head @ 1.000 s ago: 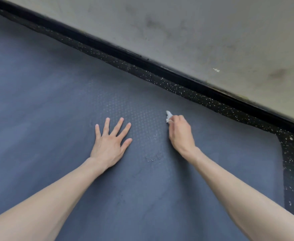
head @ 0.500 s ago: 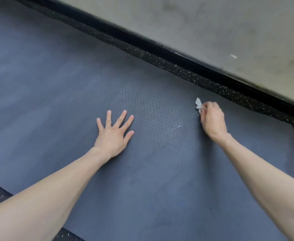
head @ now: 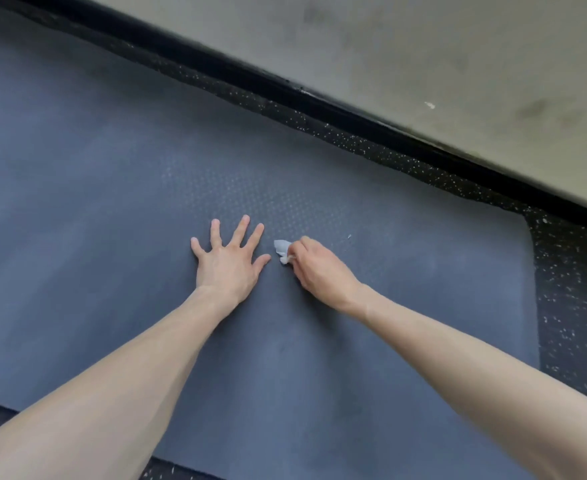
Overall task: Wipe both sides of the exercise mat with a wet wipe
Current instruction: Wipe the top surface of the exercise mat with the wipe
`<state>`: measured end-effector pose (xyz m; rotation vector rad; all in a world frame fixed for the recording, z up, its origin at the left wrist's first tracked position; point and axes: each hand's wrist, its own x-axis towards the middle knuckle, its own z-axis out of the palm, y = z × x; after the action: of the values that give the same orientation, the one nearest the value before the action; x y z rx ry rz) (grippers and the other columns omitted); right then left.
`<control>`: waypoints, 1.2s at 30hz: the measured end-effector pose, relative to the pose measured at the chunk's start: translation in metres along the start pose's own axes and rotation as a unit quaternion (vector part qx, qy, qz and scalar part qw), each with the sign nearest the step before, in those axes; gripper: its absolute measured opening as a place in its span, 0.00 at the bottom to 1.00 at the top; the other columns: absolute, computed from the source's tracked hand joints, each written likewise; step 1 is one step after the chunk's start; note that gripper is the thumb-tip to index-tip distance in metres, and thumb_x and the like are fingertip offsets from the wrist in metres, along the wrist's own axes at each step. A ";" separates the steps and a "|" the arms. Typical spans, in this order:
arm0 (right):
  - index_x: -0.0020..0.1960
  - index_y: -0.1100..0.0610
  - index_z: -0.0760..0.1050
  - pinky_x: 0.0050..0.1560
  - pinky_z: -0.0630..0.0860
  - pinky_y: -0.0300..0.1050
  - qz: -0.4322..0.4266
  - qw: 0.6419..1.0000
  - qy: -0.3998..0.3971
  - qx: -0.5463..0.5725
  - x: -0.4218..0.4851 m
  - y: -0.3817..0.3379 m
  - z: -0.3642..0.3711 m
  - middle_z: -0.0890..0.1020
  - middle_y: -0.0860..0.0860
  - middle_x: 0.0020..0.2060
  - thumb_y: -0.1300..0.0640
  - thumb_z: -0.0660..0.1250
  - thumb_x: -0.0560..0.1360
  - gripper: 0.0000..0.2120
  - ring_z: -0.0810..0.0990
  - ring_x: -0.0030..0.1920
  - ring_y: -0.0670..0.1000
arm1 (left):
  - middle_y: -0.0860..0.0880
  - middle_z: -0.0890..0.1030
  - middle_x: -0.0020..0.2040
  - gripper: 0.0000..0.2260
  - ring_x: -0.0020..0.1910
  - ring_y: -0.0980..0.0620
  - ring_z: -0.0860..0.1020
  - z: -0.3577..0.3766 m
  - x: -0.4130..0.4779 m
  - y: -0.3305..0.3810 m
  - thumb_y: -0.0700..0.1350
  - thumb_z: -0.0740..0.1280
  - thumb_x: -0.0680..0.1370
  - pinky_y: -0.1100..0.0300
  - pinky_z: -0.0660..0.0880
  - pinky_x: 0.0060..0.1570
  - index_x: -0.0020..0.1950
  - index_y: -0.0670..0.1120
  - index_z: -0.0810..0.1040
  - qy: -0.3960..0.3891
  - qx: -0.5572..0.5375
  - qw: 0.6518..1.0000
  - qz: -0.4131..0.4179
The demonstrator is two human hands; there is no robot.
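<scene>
Mid-frame: right hand (head: 323, 268) pinches crumpled wet wipe (head: 282, 251) against exercise mat (head: 112, 202), which fills the frame's left and centre; left hand (head: 228, 261) flat, fingers splayed. Top face mid-wipe; underside probably pending.

One mat (head: 112, 202) lies on one speckled floor (head: 579, 306), its right end and far edge in view. One wipe (head: 281, 249) sits on the mat, midway between its far and near edges. Two hands are there: one left hand (head: 228, 263), flat, and one right hand (head: 320, 268), pinching the wipe. One wall (head: 423, 46), one baseboard (head: 181, 51).
</scene>
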<state>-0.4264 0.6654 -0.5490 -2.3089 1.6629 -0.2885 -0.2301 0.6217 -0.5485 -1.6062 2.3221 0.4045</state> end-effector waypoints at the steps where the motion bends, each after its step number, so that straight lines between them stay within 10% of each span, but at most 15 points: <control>1: 0.46 0.62 0.72 0.44 0.69 0.52 0.022 1.000 0.013 -0.011 0.002 0.015 -0.008 0.74 0.59 0.41 0.66 0.61 0.77 0.02 0.73 0.41 0.60 | 0.58 0.39 0.82 0.29 0.80 0.36 0.41 0.000 0.000 0.000 0.66 0.42 0.83 0.30 0.53 0.72 0.81 0.60 0.39 0.000 0.000 1.000 0.000; 10: 0.46 0.64 0.70 0.46 0.68 0.53 0.291 0.953 0.085 -0.018 -0.024 0.089 -0.053 0.75 0.62 0.45 0.63 0.57 0.81 0.06 0.74 0.45 0.63 | 0.57 0.38 0.82 0.29 0.79 0.34 0.39 0.010 0.003 0.000 0.65 0.41 0.82 0.27 0.49 0.71 0.81 0.59 0.38 0.023 -0.001 1.000 0.003; 20: 0.47 0.63 0.73 0.45 0.67 0.50 -0.044 0.998 0.003 0.038 -0.049 -0.017 0.003 0.74 0.58 0.41 0.65 0.61 0.78 0.03 0.72 0.41 0.58 | 0.57 0.39 0.82 0.29 0.80 0.35 0.39 0.010 0.004 0.001 0.65 0.42 0.82 0.27 0.47 0.72 0.81 0.60 0.40 0.023 -0.013 1.000 -0.007; 28: 0.47 0.63 0.71 0.43 0.65 0.48 0.290 0.950 0.117 0.010 -0.050 0.106 -0.049 0.75 0.59 0.45 0.60 0.57 0.81 0.08 0.75 0.46 0.62 | 0.57 0.38 0.82 0.28 0.80 0.35 0.39 0.009 0.001 0.002 0.65 0.42 0.83 0.27 0.47 0.72 0.81 0.60 0.39 0.020 -0.004 1.000 -0.011; 36: 0.47 0.62 0.74 0.40 0.71 0.53 -0.061 0.996 0.029 0.062 -0.078 -0.068 0.020 0.75 0.58 0.38 0.65 0.62 0.75 0.04 0.74 0.37 0.58 | 0.56 0.40 0.82 0.28 0.80 0.38 0.39 0.004 -0.002 -0.002 0.64 0.45 0.83 0.30 0.45 0.74 0.82 0.60 0.42 0.011 -0.025 1.000 -0.003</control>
<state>-0.3838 0.7620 -0.5445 -2.3335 1.4864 -0.4751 -0.2273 0.6241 -0.5520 -1.6476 2.3394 0.4489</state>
